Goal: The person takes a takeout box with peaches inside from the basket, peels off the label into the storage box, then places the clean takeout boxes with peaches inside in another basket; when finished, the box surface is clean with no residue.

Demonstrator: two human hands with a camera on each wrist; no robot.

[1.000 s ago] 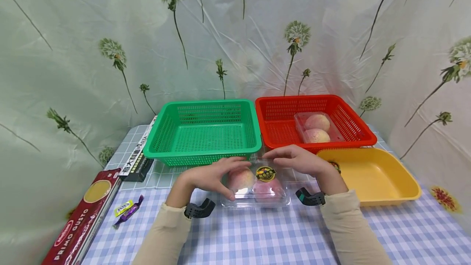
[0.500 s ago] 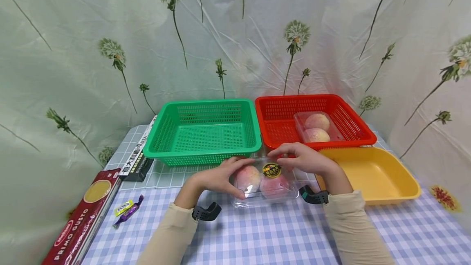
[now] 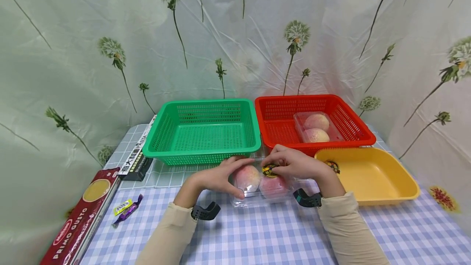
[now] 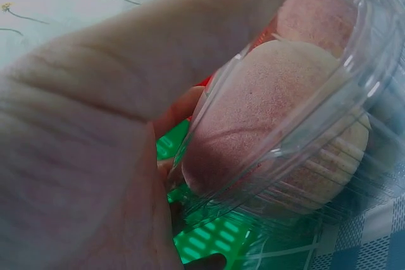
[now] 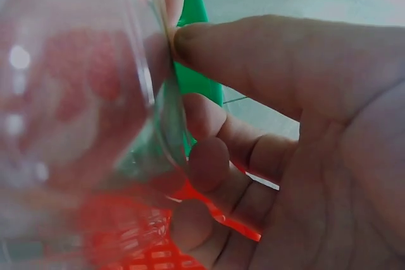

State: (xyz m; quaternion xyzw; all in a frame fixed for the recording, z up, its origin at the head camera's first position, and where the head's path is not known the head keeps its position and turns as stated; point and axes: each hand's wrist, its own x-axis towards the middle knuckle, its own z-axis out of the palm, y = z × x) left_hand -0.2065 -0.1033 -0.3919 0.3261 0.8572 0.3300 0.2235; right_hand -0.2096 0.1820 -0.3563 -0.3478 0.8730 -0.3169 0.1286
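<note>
A clear plastic fruit box [image 3: 254, 203] with two pink-and-yellow peaches [image 3: 246, 179] lies on the checked cloth, before the green basket. My left hand [image 3: 217, 177] grips its left end, thumb on the near side and fingers on the far side; in the left wrist view a peach [image 4: 253, 118] shows through the plastic beside the palm. On the lid is a round black-and-gold sticker [image 3: 270, 171], partly covered by my right hand [image 3: 299, 165], whose thumb and forefinger pinch at it. The right wrist view shows curled fingers [image 5: 209, 162] close against the lid.
Behind stand a green basket [image 3: 200, 150] and a red basket [image 3: 277, 128] holding another box of peaches [image 3: 317, 128]. A yellow tray [image 3: 371, 179] with a round sticker [image 3: 333, 166] on its wall is at right. Pasta boxes [image 3: 81, 216] and wrapped sweets [image 3: 126, 212] lie left.
The fruit box and left hand shifted slightly right, then stopped. My right hand has moved left from the box's far right edge onto the sticker, its fingers curling in.
</note>
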